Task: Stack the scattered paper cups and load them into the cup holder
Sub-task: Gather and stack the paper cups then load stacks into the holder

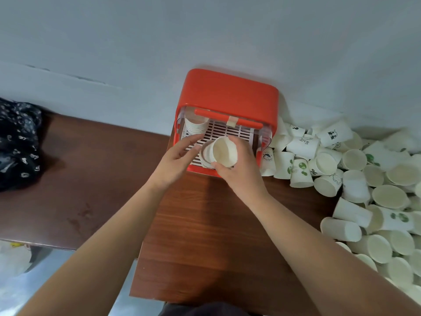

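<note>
An orange cup holder [230, 92] with a clear front and a white slatted tray [230, 133] stands against the wall. A stack of white paper cups [195, 126] sits in its left rear corner. My right hand [237, 169] grips a short stack of paper cups [224, 151], mouth towards me, over the tray's front. My left hand [177, 158] hovers at the tray's left front with fingers spread, its fingertips close to the held stack. A big heap of scattered paper cups [369, 185] lies to the right of the holder.
The holder stands on a brown wooden table [205, 236]. A dark patterned cloth bag [18, 142] lies at the far left. A white plastic bag [13, 258] sits below the table's left edge. The grey wall is right behind the holder.
</note>
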